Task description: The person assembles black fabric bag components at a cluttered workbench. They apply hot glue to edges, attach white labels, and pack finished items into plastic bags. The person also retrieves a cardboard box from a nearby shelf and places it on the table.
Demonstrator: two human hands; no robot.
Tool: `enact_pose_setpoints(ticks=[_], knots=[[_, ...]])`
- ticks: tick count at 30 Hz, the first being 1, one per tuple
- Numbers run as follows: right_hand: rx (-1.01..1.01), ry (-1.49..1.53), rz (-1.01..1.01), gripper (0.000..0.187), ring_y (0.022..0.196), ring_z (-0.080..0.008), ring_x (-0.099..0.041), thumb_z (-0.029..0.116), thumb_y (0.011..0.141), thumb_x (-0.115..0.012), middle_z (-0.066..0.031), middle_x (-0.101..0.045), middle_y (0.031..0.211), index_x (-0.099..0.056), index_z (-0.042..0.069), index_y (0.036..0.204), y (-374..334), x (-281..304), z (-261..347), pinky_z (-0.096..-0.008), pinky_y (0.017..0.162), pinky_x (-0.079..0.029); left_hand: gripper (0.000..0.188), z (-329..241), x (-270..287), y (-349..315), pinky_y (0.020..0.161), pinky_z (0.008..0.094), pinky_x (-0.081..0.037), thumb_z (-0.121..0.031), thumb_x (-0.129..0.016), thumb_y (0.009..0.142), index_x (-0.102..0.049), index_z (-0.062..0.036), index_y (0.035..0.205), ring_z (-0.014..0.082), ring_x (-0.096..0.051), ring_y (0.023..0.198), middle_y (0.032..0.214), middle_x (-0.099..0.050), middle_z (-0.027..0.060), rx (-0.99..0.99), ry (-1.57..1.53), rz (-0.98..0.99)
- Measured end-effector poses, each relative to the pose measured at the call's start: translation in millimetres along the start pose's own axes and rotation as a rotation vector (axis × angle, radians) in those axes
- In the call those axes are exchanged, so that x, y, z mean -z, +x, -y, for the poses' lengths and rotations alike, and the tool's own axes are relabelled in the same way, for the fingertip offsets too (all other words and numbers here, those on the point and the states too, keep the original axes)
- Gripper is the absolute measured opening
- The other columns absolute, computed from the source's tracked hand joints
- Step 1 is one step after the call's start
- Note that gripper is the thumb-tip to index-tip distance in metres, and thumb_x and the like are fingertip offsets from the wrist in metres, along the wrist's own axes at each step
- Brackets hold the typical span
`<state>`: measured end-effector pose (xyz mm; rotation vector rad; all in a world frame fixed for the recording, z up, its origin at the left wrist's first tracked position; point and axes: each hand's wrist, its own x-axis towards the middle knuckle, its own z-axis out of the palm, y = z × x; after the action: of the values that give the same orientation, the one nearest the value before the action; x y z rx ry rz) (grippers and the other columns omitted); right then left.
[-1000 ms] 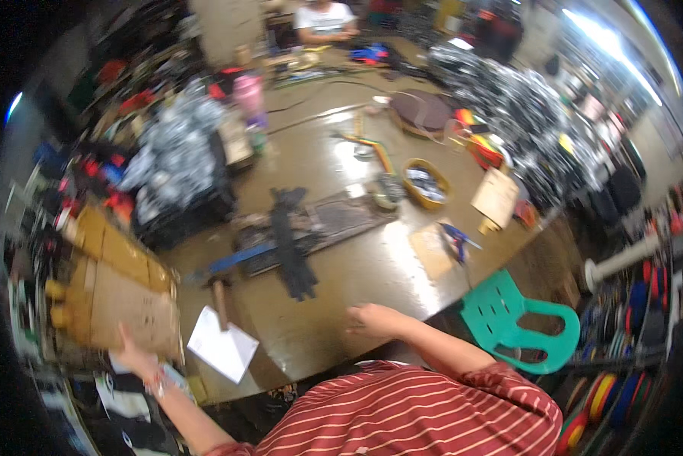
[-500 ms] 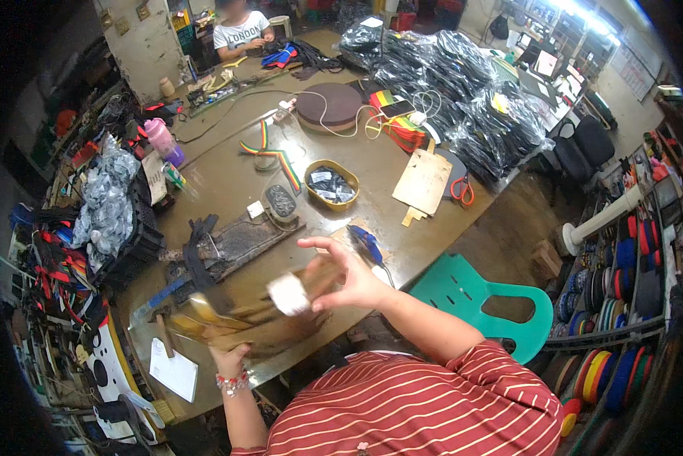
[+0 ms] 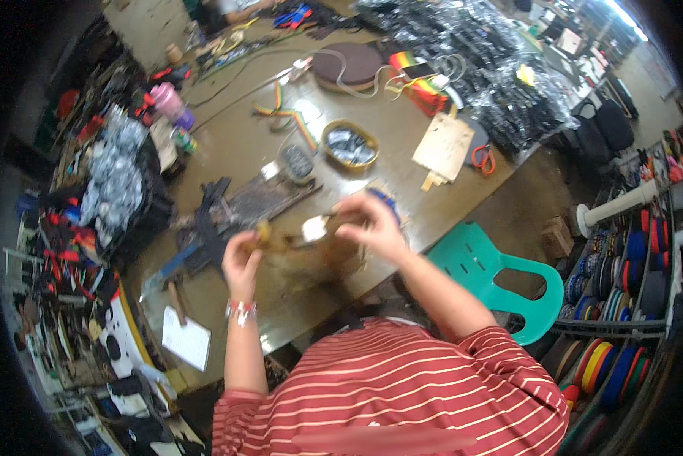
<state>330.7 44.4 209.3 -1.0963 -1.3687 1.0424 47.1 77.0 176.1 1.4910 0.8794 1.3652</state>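
Over the near part of the table, my two hands have a brown and yellowish thing point(image 3: 284, 242) between them, too blurred to name. A small white piece point(image 3: 313, 229) shows at its right part. My left hand point(image 3: 240, 262) is closed on the yellowish left end, thumb and fingers pinched together. My right hand point(image 3: 373, 222) curls its thumb and fingers about the other end, beside the white piece; motion smears its fingertips. Just beyond that hand lies a blue tool point(image 3: 383, 201), partly hidden. Left of the hands, black straps point(image 3: 208, 216) rest across a dark board point(image 3: 265, 199).
A yellow tub point(image 3: 373, 158) of small packets and orange-handled scissors point(image 3: 484, 159) lie farther back. Plastic-wrapped goods point(image 3: 471, 68) are heaped at the far right. A green chair point(image 3: 501, 277) stands by the table's right edge. White paper point(image 3: 186, 342) lies near left, beside a hammer point(image 3: 177, 300).
My left hand has risen away from me, and the brown-yellow thing has come up with it. My right hand has shifted slightly right and away. The whole view has tilted nearer to me.
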Motion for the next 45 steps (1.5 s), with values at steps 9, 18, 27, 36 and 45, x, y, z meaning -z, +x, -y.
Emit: enact_pose_setpoints(ticks=[9, 18, 27, 36, 45], knots=[[0.243, -0.686, 0.055, 0.039, 0.093, -0.0196, -0.059, -0.001, 0.078, -0.062, -0.0076, -0.062, 0.101, -0.058, 0.009, 0.115, 20.5, -8.0, 49.0, -0.0306, 0.084, -0.048, 0.035, 3.5, -14.9, 33.9, 0.089, 0.0272, -0.038, -0.01, -0.064, 0.083, -0.048, -0.0059, 0.114, 0.0128, -0.048, 0.098, 0.102, -0.05, 0.0033, 0.073, 0.137, 0.11], [0.076, -0.751, -0.041, 0.047, 0.095, -0.0257, -0.057, 0.002, 0.07, -0.068, -0.0086, -0.06, 0.102, -0.057, 0.013, 0.114, -2.7, -30.0, 66.8, -0.0353, 0.084, -0.046, 0.031, -21.0, -2.5, 14.9, 0.103, 0.0443, -0.029, -0.027, -0.065, 0.081, -0.057, -0.0203, 0.111, 0.0333, -0.033, 0.122, 0.13, -0.031, 0.0164, -0.212, 0.554, 0.366], [0.262, -1.033, 0.004, 0.025, 0.101, -0.0271, -0.051, 0.003, 0.067, -0.067, -0.0085, -0.055, 0.104, -0.062, 0.01, 0.091, -21.4, -38.5, 77.0, -0.0405, 0.088, -0.039, 0.023, -36.9, -5.6, -2.3, 0.105, 0.0424, -0.026, -0.029, -0.065, 0.081, -0.067, -0.0084, 0.071, 0.0351, -0.029, 0.127, 0.141, -0.026, 0.0179, -0.12, 0.377, 0.373], [0.295, -0.757, -0.237, 0.034, 0.09, -0.028, -0.056, -0.009, 0.068, -0.057, -0.013, -0.055, 0.09, -0.053, 0.003, 0.1, -17.3, -20.7, 133.5, -0.0355, 0.078, -0.045, 0.031, -57.9, -16.8, -26.0, 0.102, 0.0451, -0.032, -0.011, -0.063, 0.074, -0.061, -0.0132, 0.105, 0.0357, -0.036, 0.121, 0.141, -0.021, 0.0177, -0.181, 0.586, 0.404], [0.453, -1.244, -0.945, 0.025, 0.084, -0.0401, -0.06, 0.0, 0.079, -0.049, -0.0252, -0.061, 0.089, -0.051, 0.0, 0.103, 107.2, 149.0, 180.8, -0.0433, 0.072, -0.047, 0.029, -38.8, -13.6, -49.0, 0.104, 0.0454, -0.028, -0.006, -0.058, 0.073, -0.061, -0.0086, 0.102, 0.0381, -0.033, 0.125, 0.137, -0.026, 0.0213, -0.202, 0.551, 0.299]])
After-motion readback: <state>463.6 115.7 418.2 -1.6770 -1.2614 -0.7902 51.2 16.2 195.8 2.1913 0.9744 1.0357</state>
